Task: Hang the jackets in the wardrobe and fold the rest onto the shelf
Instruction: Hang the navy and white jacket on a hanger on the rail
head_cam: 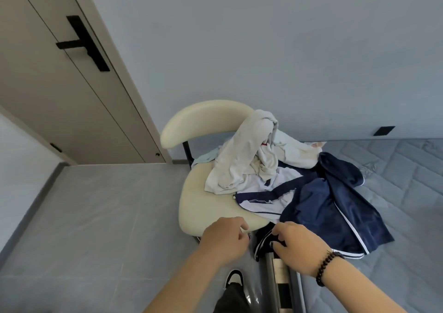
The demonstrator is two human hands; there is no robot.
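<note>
A pile of clothes lies on a cream chair (201, 200) and spills onto the bed. A navy jacket with white stripes (333, 207) hangs over the chair's right side onto the mattress. Under it lies a white and navy jacket (261, 192), and a pale grey-white garment (244, 159) is draped over the backrest. My right hand (297, 248), with a bead bracelet on the wrist, pinches the navy jacket's striped hem at the chair's front edge. My left hand (225, 238) hovers at the seat's front edge with fingers curled; whether it holds cloth is hidden.
A grey quilted mattress (395, 192) fills the right side, its frame edge (280, 276) beside my leg. A beige door with a black handle (84, 44) stands at the left. Grey tiled floor (96, 216) spreads left of the chair. My shoe (233, 280) is below.
</note>
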